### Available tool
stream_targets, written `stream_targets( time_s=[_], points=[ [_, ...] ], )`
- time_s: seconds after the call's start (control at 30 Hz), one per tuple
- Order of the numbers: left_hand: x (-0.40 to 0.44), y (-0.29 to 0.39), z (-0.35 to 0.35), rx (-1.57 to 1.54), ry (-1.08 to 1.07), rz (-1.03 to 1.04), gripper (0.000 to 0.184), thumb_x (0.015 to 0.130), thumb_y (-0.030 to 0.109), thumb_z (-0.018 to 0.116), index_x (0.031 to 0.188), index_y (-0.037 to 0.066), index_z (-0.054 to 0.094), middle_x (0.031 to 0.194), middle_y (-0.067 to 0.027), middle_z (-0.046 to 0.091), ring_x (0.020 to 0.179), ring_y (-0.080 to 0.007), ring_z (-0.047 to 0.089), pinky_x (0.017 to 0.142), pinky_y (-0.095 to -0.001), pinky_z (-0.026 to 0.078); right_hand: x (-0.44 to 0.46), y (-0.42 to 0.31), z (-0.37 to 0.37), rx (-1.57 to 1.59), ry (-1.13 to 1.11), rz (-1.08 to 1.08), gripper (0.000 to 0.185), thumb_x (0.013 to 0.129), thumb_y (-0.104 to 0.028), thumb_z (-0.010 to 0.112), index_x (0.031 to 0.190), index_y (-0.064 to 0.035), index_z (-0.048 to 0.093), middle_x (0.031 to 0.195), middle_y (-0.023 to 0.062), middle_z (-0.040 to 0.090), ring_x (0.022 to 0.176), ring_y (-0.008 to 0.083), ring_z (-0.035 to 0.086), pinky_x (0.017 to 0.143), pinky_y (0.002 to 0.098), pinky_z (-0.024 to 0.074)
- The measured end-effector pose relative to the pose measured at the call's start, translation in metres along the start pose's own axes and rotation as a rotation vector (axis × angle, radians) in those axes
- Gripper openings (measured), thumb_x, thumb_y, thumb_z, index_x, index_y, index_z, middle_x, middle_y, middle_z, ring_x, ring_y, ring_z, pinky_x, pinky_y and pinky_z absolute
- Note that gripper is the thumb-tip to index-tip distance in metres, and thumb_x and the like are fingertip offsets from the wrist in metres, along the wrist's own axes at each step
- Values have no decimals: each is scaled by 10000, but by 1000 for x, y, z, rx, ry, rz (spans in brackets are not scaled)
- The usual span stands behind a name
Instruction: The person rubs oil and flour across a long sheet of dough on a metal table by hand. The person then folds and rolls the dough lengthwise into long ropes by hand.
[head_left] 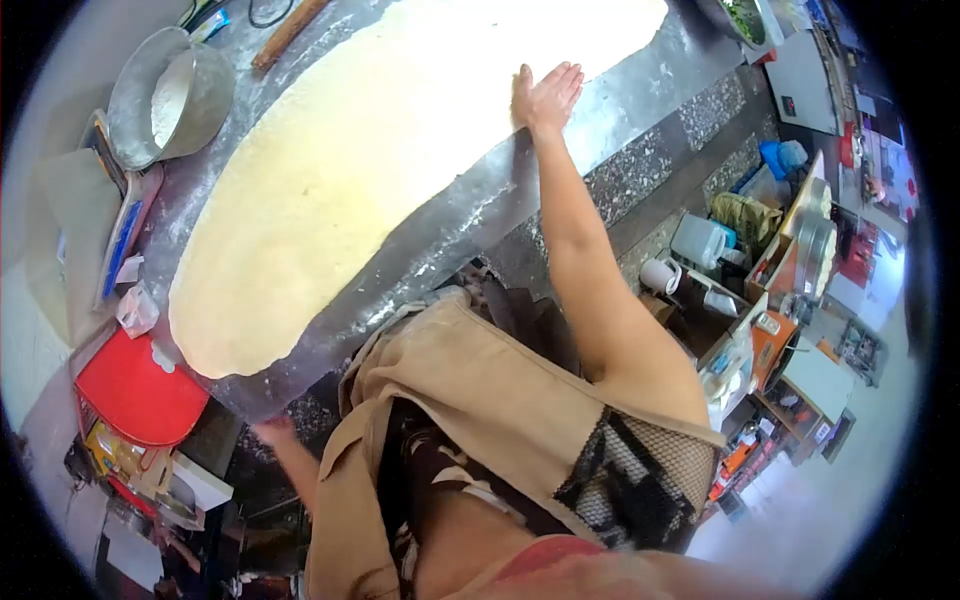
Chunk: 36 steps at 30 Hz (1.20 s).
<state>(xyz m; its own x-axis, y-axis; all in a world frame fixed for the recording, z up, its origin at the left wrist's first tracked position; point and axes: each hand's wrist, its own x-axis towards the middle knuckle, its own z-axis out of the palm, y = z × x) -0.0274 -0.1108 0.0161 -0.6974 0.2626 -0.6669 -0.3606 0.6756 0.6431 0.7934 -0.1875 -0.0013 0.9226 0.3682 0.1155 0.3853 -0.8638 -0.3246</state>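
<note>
A large, long sheet of rolled-out dough (300, 220) covers much of the floury metal worktop (440, 235). My right hand (550, 98) is stretched out over its near edge, palm down, thumb and fingers apart. Part of that hand touches the dough, and nothing is held in it. Down at the left, by the corner of the worktop, is my left hand (275, 432). It looks small and blurred, so its fingers cannot be made out.
A metal pot (205, 105) with white flour and a wooden stick (290, 35) lie beyond the dough. A red stool-like surface (140, 390) is at the left. Crowded shelves with a white mug (658, 275) and jugs stand at the right. A bowl of greens (742, 20) is top right.
</note>
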Motion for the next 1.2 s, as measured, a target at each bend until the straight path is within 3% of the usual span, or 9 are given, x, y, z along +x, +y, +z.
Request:
stream_targets(
  time_s=[0.2, 0.3, 0.53, 0.67, 0.77, 1.0, 1.1, 1.17, 1.2],
  points=[
    [-112, -95, 47, 451, -143, -185, 468, 867, 593, 394, 993, 155, 502, 915, -46, 567, 775, -220, 536, 649, -395, 433, 31, 17, -15, 10, 78, -34, 940, 894, -597, 384, 1400, 160, 155, 1479, 348, 119, 1407, 435, 67, 1146, 496, 34],
    [-143, -107, 41, 364, -242, -83, 626, 870, 667, 372, 1221, 155, 456, 1246, -113, 535, 1178, -268, 488, 990, -455, 333, 89, 54, 5, 14, 40, -8, 933, 894, -573, 409, 1387, 180, 161, 1474, 344, 152, 1408, 432, 75, 1150, 487, 38],
    [-168, -119, 44, 484, -357, -76, 645, 919, 647, 300, 1160, 92, 525, 1101, -101, 616, 1029, -227, 574, 855, -357, 442, 102, 75, 0, -57, -170, 25, 976, 880, -652, 334, 1439, 107, 80, 1521, 279, 67, 1429, 380, 15, 1153, 461, 23],
    [-158, -137, 41, 496, -516, 4, 613, 937, 615, 323, 944, 70, 605, 864, -77, 651, 763, -200, 621, 666, -306, 490, 86, 34, -23, -214, 11, 124, 792, 935, -548, 333, 1364, 119, 321, 1441, 323, 271, 1379, 443, 183, 1113, 560, 109],
    [-148, -155, 36, 528, -556, 53, 622, 953, 582, 329, 992, 29, 610, 856, -95, 640, 750, -204, 620, 718, -319, 489, 30, -48, -3, -426, -22, -620, 443, 945, -352, 407, 1054, 13, 633, 1120, 326, 571, 1162, 498, 447, 1016, 632, 252],
    [-127, -125, 25, 1149, -770, -92, 606, 959, 535, 402, 967, -33, 615, 809, -98, 649, 750, -198, 633, 692, -332, 481, -36, -268, 62, 72, -276, -664, 939, 878, -610, 394, 1372, 171, 228, 1467, 328, 199, 1402, 410, 145, 1153, 472, 73],
    [-96, -125, 9, 1268, -1013, 1369, 586, 943, 512, 458, 873, -40, 639, 721, -105, 650, 659, -207, 642, 617, -349, 492, -5, -289, 94, 60, -390, -427, 931, 890, -621, 364, 1408, 133, 191, 1498, 304, 140, 1420, 395, 78, 1150, 472, 31],
    [-135, -87, 33, 934, -821, 3, 573, 927, 490, 500, 801, -49, 651, 686, -128, 651, 575, -226, 627, 568, -365, 494, 4, -280, 85, 35, -306, -437, 868, 892, -611, 372, 1448, 34, 206, 1504, 293, 136, 1415, 419, 72, 1136, 522, 35],
    [-125, -91, 29, 936, -827, -18, 573, 927, 490, 500, 801, -49, 651, 686, -128, 651, 575, -226, 627, 568, -365, 494, -3, -279, 81, -101, -320, -460, 840, 898, -616, 332, 1466, -12, 198, 1510, 284, 125, 1407, 434, 91, 1124, 557, 42]
  ],
)
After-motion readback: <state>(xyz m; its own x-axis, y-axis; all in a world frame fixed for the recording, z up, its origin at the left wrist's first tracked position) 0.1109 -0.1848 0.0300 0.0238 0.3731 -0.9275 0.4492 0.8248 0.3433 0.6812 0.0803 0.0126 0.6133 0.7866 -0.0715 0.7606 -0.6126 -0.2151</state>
